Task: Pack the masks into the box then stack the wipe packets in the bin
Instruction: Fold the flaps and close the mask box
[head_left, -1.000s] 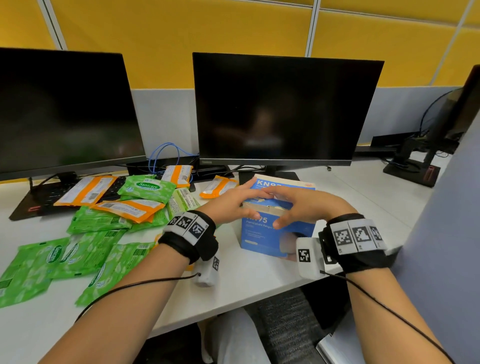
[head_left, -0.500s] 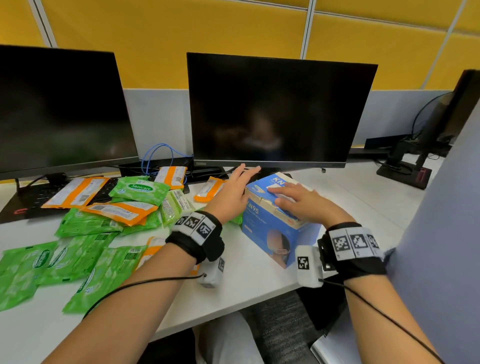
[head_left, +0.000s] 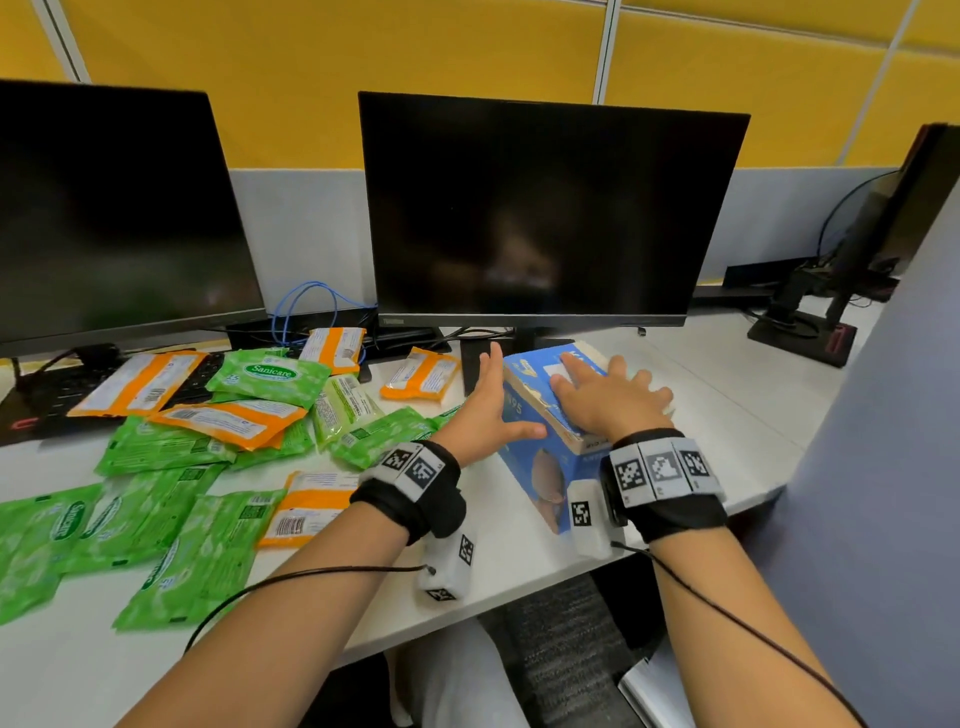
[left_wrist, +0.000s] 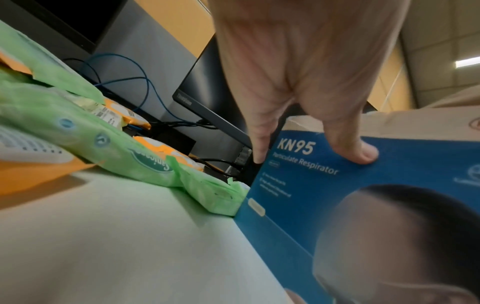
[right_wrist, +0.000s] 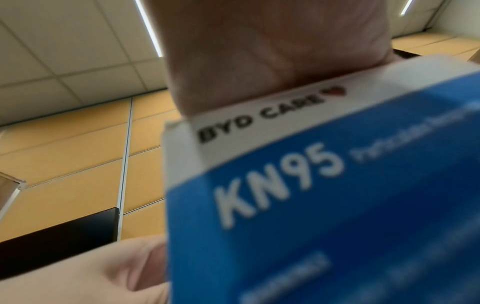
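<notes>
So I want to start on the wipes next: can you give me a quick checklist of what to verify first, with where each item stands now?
1. Mask box lid down: ok, right hand lies flat on top.
2. Box steadied: ok, left hand rests flat against its side.
3. All masks inside: cannot tell, inside hidden.
4. Hands free for wipes: not ok, both on the box.
5. Wipe packets within reach on desk: ok.
6. Bin located: not ok, none in view.

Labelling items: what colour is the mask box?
Blue with white lettering, clearest in the left wrist view: mask box.
</notes>
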